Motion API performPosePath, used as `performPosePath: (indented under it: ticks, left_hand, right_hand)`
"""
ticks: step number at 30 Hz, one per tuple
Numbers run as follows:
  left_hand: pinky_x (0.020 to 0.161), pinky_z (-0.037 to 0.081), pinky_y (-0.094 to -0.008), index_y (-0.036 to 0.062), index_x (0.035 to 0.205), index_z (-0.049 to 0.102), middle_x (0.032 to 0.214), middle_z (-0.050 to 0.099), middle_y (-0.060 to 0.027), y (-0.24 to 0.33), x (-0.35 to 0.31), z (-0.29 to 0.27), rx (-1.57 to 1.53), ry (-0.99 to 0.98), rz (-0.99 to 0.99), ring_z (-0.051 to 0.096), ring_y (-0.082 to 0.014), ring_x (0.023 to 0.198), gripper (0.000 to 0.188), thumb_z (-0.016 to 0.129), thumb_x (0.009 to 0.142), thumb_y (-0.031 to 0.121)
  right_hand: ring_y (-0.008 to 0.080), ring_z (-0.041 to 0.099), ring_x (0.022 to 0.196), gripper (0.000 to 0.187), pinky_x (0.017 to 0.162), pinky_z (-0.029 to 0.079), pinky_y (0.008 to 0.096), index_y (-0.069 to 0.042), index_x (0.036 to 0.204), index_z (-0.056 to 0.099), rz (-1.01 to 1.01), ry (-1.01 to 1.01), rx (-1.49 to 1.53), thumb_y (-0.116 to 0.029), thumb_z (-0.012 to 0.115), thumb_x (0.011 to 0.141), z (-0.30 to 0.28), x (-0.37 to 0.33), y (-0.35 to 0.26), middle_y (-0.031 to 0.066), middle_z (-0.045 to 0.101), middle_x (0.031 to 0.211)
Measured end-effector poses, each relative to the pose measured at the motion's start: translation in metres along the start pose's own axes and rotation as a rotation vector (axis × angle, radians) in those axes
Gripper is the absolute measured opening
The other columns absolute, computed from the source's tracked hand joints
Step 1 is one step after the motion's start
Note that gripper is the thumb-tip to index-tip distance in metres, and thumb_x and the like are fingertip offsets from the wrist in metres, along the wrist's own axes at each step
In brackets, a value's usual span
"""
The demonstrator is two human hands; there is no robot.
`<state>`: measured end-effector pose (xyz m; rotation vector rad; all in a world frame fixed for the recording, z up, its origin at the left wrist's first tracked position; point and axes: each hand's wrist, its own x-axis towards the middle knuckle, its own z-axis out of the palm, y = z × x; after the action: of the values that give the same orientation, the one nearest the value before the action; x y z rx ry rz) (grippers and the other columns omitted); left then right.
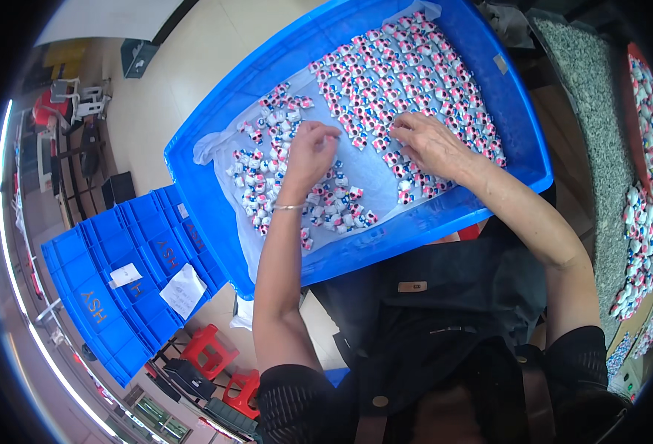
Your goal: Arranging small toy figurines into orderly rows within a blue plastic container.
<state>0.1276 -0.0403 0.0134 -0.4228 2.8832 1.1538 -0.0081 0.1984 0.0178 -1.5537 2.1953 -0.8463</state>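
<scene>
A big blue plastic tub (pixel 522 111) lies before me, lined with a thin white sheet (pixel 363 174). On its right side, small white, pink and blue figurines (pixel 415 74) lie in close, neat rows. Loose figurines (pixel 256 181) are heaped at the left, turned every way. My left hand (pixel 313 154) hovers between the heap and the rows, fingers bent and closed; anything in its fingertips is too small to make out. At the edge of the rows, my right hand (pixel 431 144) has its fingertips pinched together among the figurines; what they hold is hidden.
Blue crates (pixel 112 281) with paper sheets on them stand at the left. Red stools (pixel 209 351) are on the floor nearby. At the right runs a speckled grey surface (pixel 589 111), with many more figurines (pixel 648 222) beyond it. The tub's raised walls surround both hands.
</scene>
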Motion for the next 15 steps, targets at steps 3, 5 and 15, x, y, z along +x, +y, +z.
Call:
performPosePath:
  ticks: [3, 5, 15]
  left_hand:
    - [0.080, 0.054, -0.0355, 0.0081, 0.102, 0.067, 0.093, 0.059, -0.0118, 0.013, -0.019, 0.008, -0.305, -0.019, -0.094, 0.063, -0.0249, 0.084, 0.026, 0.071, 0.077, 0.004]
    - [0.078, 0.055, -0.0360, 0.0067, 0.102, 0.066, 0.096, 0.060, -0.0115, 0.025, -0.028, 0.017, -0.206, -0.089, -0.054, 0.063, -0.0245, 0.083, 0.025, 0.070, 0.077, 0.004]
    - [0.064, 0.052, -0.0359, 0.0065, 0.101, 0.063, 0.096, 0.062, -0.0090, 0.019, -0.023, 0.044, 0.175, 0.086, 0.294, 0.064, -0.0252, 0.074, 0.025, 0.074, 0.079, 0.013]
  right_hand:
    - [0.0315, 0.058, 0.104, 0.035, 0.088, 0.048, 0.0414, -0.003, 0.109, 0.062, -0.010, -0.007, 0.023, 0.000, 0.069, 0.075, 0.000, 0.001, 0.001, 0.0128, 0.057, 0.112]
    - [0.0314, 0.057, 0.105, 0.034, 0.089, 0.048, 0.0412, -0.002, 0.109, 0.062, 0.000, -0.027, 0.033, 0.000, 0.069, 0.075, 0.001, 0.001, 0.002, 0.0130, 0.057, 0.113]
    - [0.0311, 0.056, 0.110, 0.026, 0.092, 0.045, 0.0447, -0.003, 0.106, 0.065, -0.101, -0.108, -0.120, -0.004, 0.064, 0.080, 0.015, -0.003, -0.010, 0.0137, 0.057, 0.116]
